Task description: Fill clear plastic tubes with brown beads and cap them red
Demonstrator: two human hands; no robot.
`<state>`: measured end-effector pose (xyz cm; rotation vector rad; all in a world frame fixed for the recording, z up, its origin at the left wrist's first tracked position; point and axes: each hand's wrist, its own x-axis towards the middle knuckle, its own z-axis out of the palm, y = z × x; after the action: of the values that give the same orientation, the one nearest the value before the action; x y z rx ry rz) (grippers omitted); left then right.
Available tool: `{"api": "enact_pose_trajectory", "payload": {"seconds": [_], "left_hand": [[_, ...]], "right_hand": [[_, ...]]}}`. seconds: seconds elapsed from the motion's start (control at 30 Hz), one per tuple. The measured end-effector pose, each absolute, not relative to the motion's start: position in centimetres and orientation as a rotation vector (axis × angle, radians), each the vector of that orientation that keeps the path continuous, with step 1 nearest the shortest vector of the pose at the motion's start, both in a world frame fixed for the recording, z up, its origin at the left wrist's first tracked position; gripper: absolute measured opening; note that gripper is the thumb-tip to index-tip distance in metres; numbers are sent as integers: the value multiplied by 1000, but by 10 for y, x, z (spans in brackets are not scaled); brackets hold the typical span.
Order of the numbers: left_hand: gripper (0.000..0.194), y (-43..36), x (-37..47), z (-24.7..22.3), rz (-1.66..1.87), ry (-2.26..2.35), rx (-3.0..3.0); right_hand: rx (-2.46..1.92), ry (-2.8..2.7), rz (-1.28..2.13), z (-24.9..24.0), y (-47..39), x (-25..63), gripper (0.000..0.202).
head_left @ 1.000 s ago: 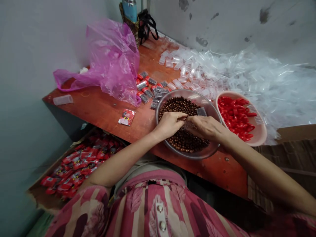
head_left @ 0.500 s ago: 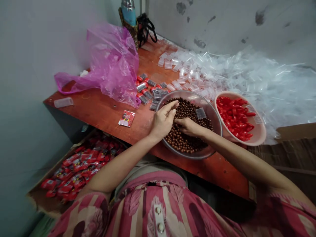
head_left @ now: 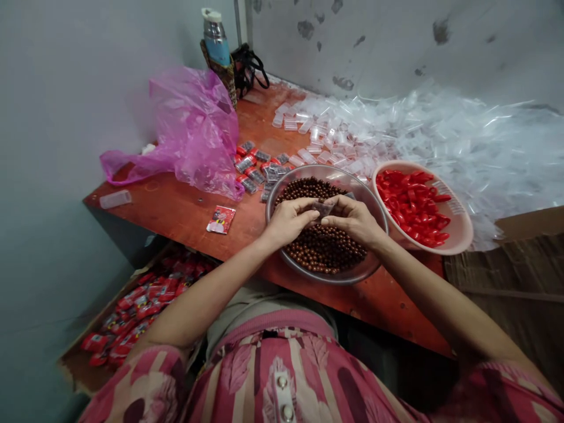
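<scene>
Above a metal bowl full of brown, shiny balls, both my hands meet at a small clear plastic case with something dark in it. My left hand pinches its left side between thumb and fingers. On the opposite side, the thumb and fingers of my right hand are closed on it too. My fingers cover part of the case, so how full it is cannot be made out. Behind my right hand, a bit of another clear piece shows on the balls.
A pink basket of red plastic caps stands right of the bowl. Clear cases are heaped behind. Filled red-capped cases, a red packet and a purple bag lie left. Below is a carton of red packs.
My right hand has risen out of the balls to the case, which now shows between both hands. My left hand has turned from a cupped pose to a pinch. The view has shifted slightly.
</scene>
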<state>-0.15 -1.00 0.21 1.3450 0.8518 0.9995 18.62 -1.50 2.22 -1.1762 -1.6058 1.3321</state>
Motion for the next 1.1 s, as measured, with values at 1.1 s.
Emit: {"api": "enact_pose_trajectory", "payload": {"seconds": [1.1], "left_hand": [[27,-17,4,13,787,879,1046]], "right_hand": [[-2114,-1971,19,36,20,380,27]]}}
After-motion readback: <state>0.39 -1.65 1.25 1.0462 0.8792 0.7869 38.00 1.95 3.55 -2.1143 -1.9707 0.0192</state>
